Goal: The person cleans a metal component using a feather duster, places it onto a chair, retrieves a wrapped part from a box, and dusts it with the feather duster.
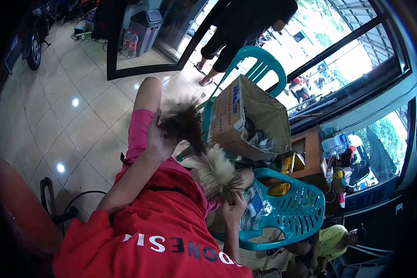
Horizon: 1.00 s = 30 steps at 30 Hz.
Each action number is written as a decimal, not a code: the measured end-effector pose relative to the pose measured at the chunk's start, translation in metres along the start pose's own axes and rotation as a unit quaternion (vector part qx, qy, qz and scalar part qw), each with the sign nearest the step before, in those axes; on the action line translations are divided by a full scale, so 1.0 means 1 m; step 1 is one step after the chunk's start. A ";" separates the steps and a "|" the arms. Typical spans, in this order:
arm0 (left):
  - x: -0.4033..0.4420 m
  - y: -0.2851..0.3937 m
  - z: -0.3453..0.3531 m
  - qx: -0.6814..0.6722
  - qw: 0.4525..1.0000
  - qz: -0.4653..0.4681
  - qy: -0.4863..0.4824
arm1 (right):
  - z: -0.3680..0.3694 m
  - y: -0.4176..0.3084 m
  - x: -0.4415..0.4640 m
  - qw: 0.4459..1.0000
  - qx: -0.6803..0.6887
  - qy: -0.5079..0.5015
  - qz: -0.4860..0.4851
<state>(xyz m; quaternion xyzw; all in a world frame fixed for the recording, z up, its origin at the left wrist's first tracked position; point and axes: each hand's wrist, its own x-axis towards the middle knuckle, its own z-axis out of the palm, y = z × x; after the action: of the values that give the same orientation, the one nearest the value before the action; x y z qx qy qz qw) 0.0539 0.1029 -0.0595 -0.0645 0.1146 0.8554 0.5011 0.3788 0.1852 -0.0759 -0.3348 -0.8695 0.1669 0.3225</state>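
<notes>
Clamped on a cream, brown-based feathery tuft (215, 172), the right hand's (233, 211) grip is beside the left edge of the slatted teal plastic chair (319, 217); the left hand (161, 142) touches a blurred dark-brown feathery tuft (183, 121) that hides its closure.

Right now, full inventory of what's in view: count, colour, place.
Brown feather tuft: one, dark brown, centre
Cream feather tuft: one, cream, beside it
Chairs: two, teal, centre and right
Cardboard box: one, brown, on upper chair
Cabinet: one, brown, right
Door frame: one, black, upper left
Bin: one, grey, upper left
Bottles by bin: two, clear
Motorcycle: at least one, dark, top left
Floor: one, pale tiles, left
People: two; dark clothes, doorway; yellow top, lower right
Small clutter: uncountable, mixed, around cabinet
Shirt: one, red, bottom
Shorts: one, pink, centre
Left hand: one, bare, on brown tuft
Right hand: one, bare, on cream tuft
</notes>
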 end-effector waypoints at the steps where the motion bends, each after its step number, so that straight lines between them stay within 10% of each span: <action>1: 0.006 0.001 -0.007 0.006 0.997 0.001 -0.080 | 0.002 -0.004 -0.001 1.000 -0.016 0.004 0.022; 18: -0.005 0.002 0.006 0.018 1.000 -0.007 0.011 | 0.000 0.001 -0.003 1.000 0.002 0.018 0.014; 20: 0.008 -0.001 -0.009 -0.008 0.995 -0.008 -0.098 | 0.003 -0.002 -0.003 0.999 -0.030 0.038 0.002; 27: -0.003 0.001 0.006 0.007 0.999 -0.002 0.041 | 0.001 0.001 -0.003 1.000 -0.011 0.022 0.019; 30: 0.002 0.000 -0.003 -0.030 0.993 0.027 -0.107 | 0.004 0.003 -0.004 1.000 -0.027 -0.003 0.016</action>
<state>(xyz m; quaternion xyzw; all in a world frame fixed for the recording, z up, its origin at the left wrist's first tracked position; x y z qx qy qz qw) 0.0525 0.1039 -0.0626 0.0154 0.0359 0.8736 0.4850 0.3793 0.1846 -0.0823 -0.3563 -0.8694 0.1500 0.3078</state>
